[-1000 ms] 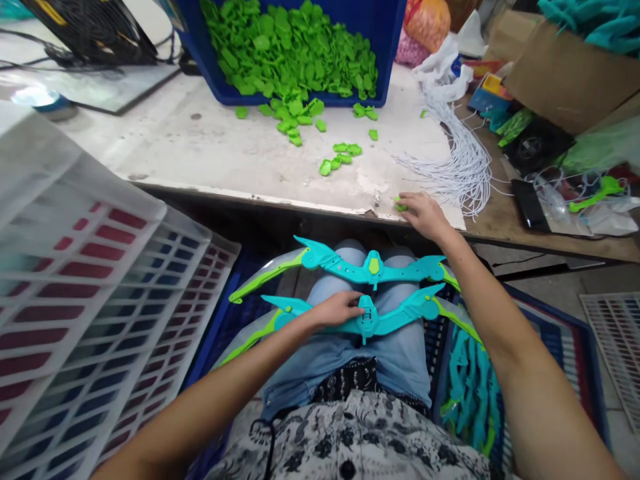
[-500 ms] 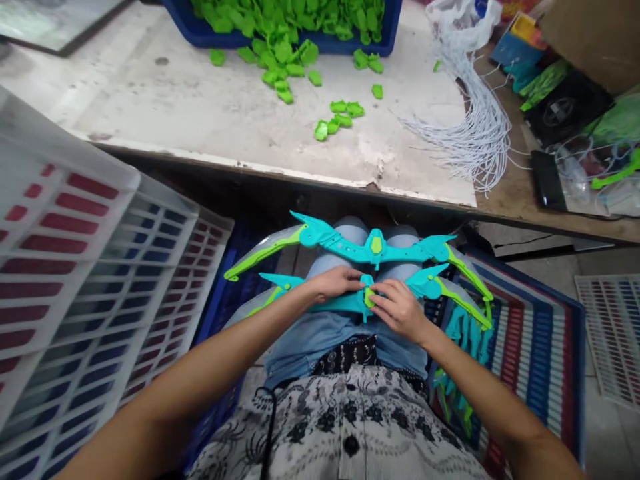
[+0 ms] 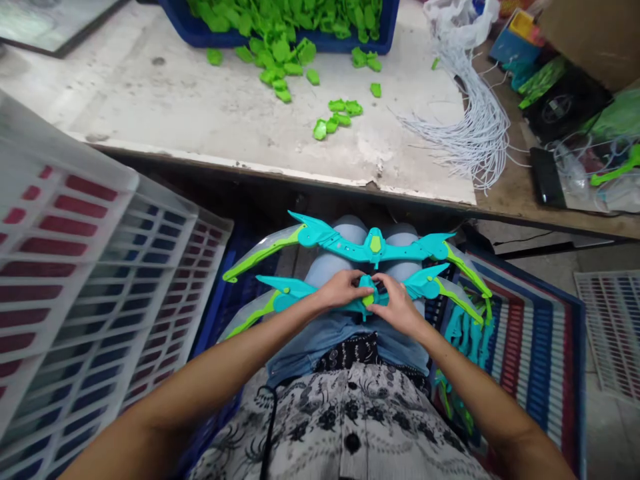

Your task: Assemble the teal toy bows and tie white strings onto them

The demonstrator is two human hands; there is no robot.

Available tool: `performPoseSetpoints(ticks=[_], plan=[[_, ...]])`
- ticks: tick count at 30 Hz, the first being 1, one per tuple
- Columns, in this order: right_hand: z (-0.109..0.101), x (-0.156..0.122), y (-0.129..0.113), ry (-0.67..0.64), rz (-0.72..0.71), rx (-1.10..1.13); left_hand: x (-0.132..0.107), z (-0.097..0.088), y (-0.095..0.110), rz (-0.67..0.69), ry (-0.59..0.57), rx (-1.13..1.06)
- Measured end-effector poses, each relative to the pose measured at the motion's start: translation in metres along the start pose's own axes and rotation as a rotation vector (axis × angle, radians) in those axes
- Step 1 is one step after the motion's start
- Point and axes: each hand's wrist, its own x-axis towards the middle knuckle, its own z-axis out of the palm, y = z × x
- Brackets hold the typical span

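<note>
Two teal toy bows with lime-green limb ends lie across my lap. On the nearer toy bow (image 3: 295, 289), my left hand (image 3: 344, 289) grips the middle from the left, its thumb on the green centre piece (image 3: 368, 300). My right hand (image 3: 397, 303) closes on the same middle part from the right, thumb and fingers around the teal housing. The fingers partly cover the centre. Farther out on my knees rests the other toy bow (image 3: 350, 250), with a green piece seated in its middle; neither hand touches it.
A blue bin (image 3: 280, 45) heaped with green pieces stands on the worktable (image 3: 175, 113), with loose green pieces (image 3: 333, 121) before it. White cords (image 3: 480, 133) hang at the table's right edge. Plastic crates flank me: a white crate (image 3: 134, 180) left, a striped basket (image 3: 540, 327) right, holding teal parts.
My left thumb has come over onto the green centre piece. The right hand's fingers have shifted to the far side of the housing, thumb nearer me. Both bows stay on my lap.
</note>
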Motion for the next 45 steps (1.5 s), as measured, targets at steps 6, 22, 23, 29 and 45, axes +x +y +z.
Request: performPoseSetpoints(ticks=[6, 22, 23, 29, 45], plan=[[-0.011, 0.019, -0.013, -0.224, 0.166, -0.093, 0.000, 0.003, -0.006, 0.032, 0.072, 0.111], [0.000, 0.013, -0.004, -0.234, -0.148, -0.401, -0.009, 0.008, 0.006, -0.066, 0.131, 0.465], [-0.006, 0.015, -0.010, -0.284, -0.133, -0.443, -0.010, 0.009, 0.007, -0.072, 0.123, 0.468], [-0.071, 0.100, -0.068, -0.249, -0.246, -0.605, -0.034, 0.031, -0.003, 0.167, 0.375, 0.619], [-0.084, 0.289, -0.108, 0.254, -0.562, -0.599, -0.044, 0.020, 0.024, 0.057, 0.086, 0.892]])
